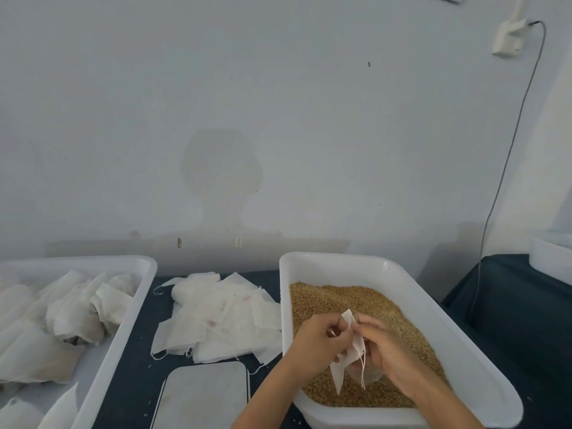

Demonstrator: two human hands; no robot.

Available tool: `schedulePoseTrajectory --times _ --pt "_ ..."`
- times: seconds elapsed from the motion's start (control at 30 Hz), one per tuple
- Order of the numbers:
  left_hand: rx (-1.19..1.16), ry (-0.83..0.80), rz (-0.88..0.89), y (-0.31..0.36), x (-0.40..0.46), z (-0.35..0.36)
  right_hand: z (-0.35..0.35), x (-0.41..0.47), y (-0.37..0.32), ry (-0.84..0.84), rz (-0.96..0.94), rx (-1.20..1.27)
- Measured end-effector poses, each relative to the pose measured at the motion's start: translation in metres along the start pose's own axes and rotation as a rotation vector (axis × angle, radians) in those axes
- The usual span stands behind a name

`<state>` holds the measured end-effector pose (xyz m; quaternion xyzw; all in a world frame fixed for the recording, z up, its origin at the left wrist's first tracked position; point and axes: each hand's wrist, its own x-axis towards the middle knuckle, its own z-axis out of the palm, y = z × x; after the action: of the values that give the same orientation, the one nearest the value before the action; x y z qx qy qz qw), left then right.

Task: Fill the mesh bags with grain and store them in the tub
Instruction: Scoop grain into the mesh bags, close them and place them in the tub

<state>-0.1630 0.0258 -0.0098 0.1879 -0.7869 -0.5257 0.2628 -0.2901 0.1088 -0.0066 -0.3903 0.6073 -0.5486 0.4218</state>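
Where the table (130, 385) meets its left edge, a white tub (130, 308) stands, and filled bags (62, 323) lie in it in a loose heap, some leaning on others. Just right of the tub, at the middle of the table towards the back edge, a pile of empty bags (216, 317) lies flat, with thin strings hanging out from a few of them. In front of this pile, at the near edge, there is a flat grey scale (204, 394) with a white rim. Right of the pile stands a white tray (433, 308) with grain (349, 305) in it; the pile touches its left wall. Over the grain the left hand (315, 339) pinches one side of a bag (349, 348) at its upper part, fingers curled on the cloth. The right hand (387, 345) grips the other side of the same bag, and the bag hangs between both hands with its lower corner and its string (362, 370) pointing down to the grain. At the far right corner, a second white container (551, 258) is partly seen, and a grey cable (501, 181) runs down the wall from a white socket (509, 38).
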Motion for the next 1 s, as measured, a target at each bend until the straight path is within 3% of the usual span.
schedulePoseTrajectory --times 0.2,0.3,0.43,0.57,0.8,0.83,0.93,1.0 --pt "0.239 0.191 0.005 -0.003 -0.001 0.001 0.002 0.001 0.002 0.329 -0.107 -0.482" --pt "0.453 0.173 0.212 0.001 -0.003 0.005 0.003 0.004 0.002 0.371 -0.118 -0.588" --pt "0.688 0.140 0.320 -0.001 -0.003 0.009 0.000 0.005 0.003 0.388 -0.077 -0.525" --pt "0.747 0.137 0.291 -0.002 -0.006 0.012 -0.001 0.003 0.002 0.420 -0.066 -0.453" --pt "0.834 0.172 0.474 0.003 -0.009 0.010 -0.005 -0.006 -0.012 0.361 0.023 -0.253" --pt "0.828 0.152 0.475 0.004 -0.009 0.009 -0.011 -0.008 -0.012 0.343 0.029 -0.348" --pt "0.830 0.093 0.412 0.005 -0.009 0.011 -0.038 -0.012 -0.008 0.162 0.115 -1.030" --pt "0.834 0.095 0.317 0.004 -0.008 0.012 -0.048 -0.015 -0.002 0.013 0.230 -1.230"
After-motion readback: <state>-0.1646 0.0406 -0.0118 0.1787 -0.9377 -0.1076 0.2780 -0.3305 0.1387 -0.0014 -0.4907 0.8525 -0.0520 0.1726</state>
